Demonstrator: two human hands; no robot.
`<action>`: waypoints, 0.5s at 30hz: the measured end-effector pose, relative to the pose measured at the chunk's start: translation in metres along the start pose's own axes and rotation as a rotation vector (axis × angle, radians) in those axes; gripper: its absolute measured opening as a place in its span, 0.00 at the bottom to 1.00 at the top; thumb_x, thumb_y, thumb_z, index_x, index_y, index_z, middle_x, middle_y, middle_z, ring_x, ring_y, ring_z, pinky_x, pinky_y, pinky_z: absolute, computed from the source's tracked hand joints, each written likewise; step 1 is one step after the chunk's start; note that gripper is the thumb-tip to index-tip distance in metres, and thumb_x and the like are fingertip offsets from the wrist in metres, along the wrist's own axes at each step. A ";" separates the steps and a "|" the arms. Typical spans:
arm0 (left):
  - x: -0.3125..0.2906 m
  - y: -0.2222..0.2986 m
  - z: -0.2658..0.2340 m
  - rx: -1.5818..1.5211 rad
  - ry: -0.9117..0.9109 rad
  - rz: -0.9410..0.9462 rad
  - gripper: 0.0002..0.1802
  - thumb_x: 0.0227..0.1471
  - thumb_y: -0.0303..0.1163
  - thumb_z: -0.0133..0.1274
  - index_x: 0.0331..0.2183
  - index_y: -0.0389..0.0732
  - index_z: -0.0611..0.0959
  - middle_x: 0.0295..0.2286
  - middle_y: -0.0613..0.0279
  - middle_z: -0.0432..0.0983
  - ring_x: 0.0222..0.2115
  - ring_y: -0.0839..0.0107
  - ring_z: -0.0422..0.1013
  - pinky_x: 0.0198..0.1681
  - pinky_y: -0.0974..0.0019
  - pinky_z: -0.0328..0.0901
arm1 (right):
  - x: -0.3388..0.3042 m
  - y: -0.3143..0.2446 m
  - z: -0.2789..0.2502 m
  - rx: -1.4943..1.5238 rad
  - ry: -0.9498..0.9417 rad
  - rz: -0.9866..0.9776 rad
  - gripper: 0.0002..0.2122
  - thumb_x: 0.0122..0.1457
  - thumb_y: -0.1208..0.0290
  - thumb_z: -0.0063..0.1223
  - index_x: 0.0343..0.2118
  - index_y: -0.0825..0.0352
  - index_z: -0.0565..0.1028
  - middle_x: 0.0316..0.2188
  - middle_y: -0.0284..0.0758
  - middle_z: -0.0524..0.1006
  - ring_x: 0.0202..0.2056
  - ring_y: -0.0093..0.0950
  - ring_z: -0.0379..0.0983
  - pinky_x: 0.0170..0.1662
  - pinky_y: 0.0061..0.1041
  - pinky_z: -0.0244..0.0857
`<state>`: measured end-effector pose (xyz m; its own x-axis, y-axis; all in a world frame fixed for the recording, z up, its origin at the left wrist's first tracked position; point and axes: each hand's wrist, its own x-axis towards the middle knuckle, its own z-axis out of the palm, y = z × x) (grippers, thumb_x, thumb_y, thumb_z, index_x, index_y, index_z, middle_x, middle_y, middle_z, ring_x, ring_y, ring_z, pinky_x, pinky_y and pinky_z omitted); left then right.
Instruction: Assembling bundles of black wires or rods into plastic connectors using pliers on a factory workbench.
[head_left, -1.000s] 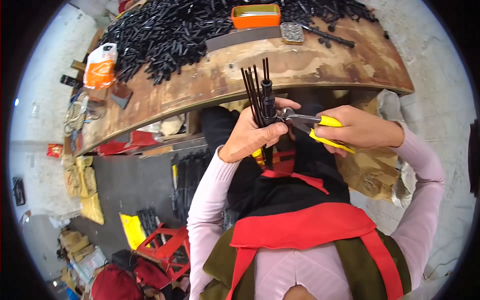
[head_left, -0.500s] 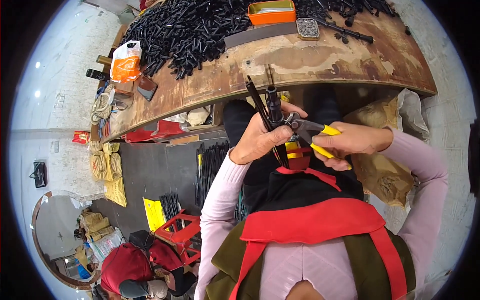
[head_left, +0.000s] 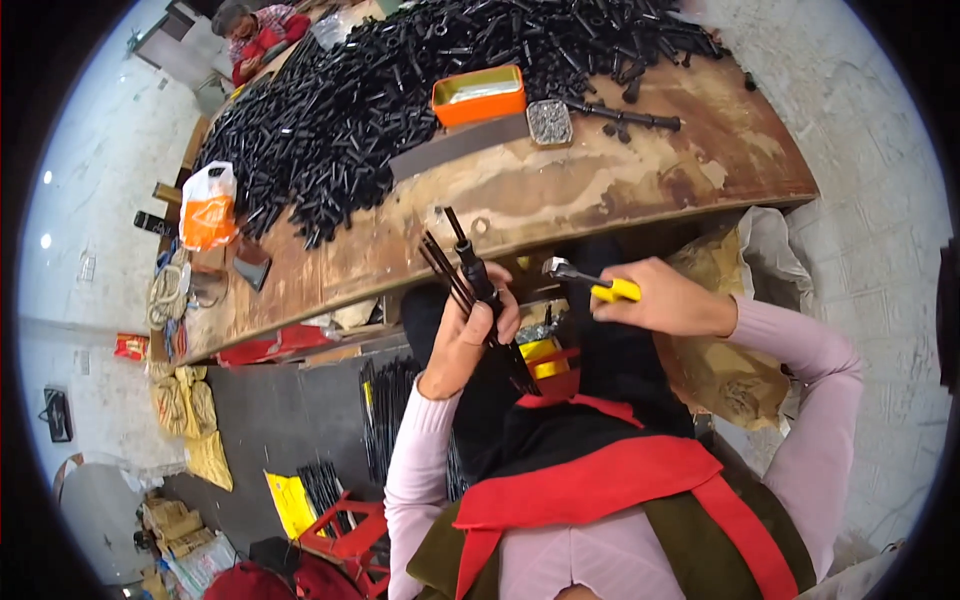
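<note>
Black thin rods and a thicker black tubular part stand up in my left hand, whose fingers are wrapped round them. The rods lean left and their lower ends come down by my lap. My right hand grips pincers with yellow handles. Their metal head points toward my left hand but is apart from the black part. Whether the jaws hold anything small cannot be made out. Between my knees sits a yellow and red container, partly hidden.
A worn wooden table carries a heap of black tubular pieces, an orange tin and a tray of small metal bits. Sacks stand at right. A red stool is lower left. Another person sits far off.
The pincers have moved off the black part to the right with my right hand. My left hand still holds the rods and the part, now turned. The whole view has shifted.
</note>
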<state>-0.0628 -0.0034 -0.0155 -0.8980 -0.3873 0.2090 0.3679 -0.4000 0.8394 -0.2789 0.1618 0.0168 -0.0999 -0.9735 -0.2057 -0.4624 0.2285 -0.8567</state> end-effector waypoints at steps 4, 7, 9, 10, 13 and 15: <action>0.014 -0.008 -0.007 0.154 0.150 -0.123 0.21 0.63 0.45 0.44 0.40 0.33 0.70 0.24 0.65 0.65 0.25 0.75 0.64 0.34 0.70 0.63 | 0.053 0.021 -0.049 -0.310 0.370 -0.275 0.11 0.55 0.67 0.56 0.35 0.71 0.76 0.28 0.46 0.77 0.31 0.44 0.75 0.35 0.35 0.67; 0.022 -0.008 -0.006 0.194 0.180 -0.132 0.17 0.65 0.41 0.42 0.40 0.34 0.71 0.24 0.65 0.65 0.24 0.76 0.63 0.34 0.70 0.64 | 0.112 0.022 -0.089 -0.553 0.471 -0.227 0.09 0.52 0.71 0.54 0.33 0.70 0.76 0.28 0.47 0.77 0.31 0.47 0.75 0.34 0.39 0.68; 0.029 -0.016 -0.006 0.100 0.147 -0.178 0.17 0.64 0.41 0.43 0.40 0.34 0.71 0.24 0.66 0.64 0.24 0.77 0.61 0.32 0.71 0.62 | 0.147 0.043 -0.107 -0.705 0.468 -0.195 0.07 0.51 0.73 0.52 0.33 0.69 0.76 0.27 0.45 0.78 0.30 0.46 0.75 0.33 0.40 0.68; 0.029 -0.016 -0.007 0.106 0.142 -0.182 0.17 0.64 0.41 0.43 0.40 0.34 0.70 0.24 0.66 0.64 0.23 0.77 0.61 0.31 0.71 0.62 | 0.160 0.043 -0.109 -0.859 0.458 -0.182 0.06 0.51 0.74 0.51 0.32 0.68 0.77 0.26 0.44 0.78 0.30 0.45 0.76 0.33 0.40 0.68; 0.030 -0.015 -0.013 0.102 0.144 -0.179 0.18 0.64 0.43 0.44 0.40 0.34 0.70 0.23 0.66 0.64 0.23 0.78 0.61 0.30 0.72 0.61 | 0.179 0.044 -0.108 -1.036 0.427 -0.166 0.06 0.50 0.76 0.50 0.30 0.66 0.77 0.25 0.42 0.79 0.30 0.44 0.76 0.32 0.41 0.68; 0.029 -0.016 -0.014 0.095 0.153 -0.173 0.19 0.63 0.43 0.44 0.40 0.34 0.70 0.23 0.66 0.64 0.23 0.78 0.61 0.30 0.72 0.61 | 0.185 0.039 -0.112 -1.062 0.388 -0.134 0.06 0.50 0.75 0.50 0.31 0.65 0.77 0.26 0.43 0.79 0.31 0.43 0.77 0.33 0.41 0.68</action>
<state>-0.0908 -0.0197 -0.0297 -0.8959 -0.4439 -0.0144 0.1810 -0.3945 0.9009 -0.4141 -0.0101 -0.0021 -0.1735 -0.9690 0.1758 -0.9839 0.1782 0.0110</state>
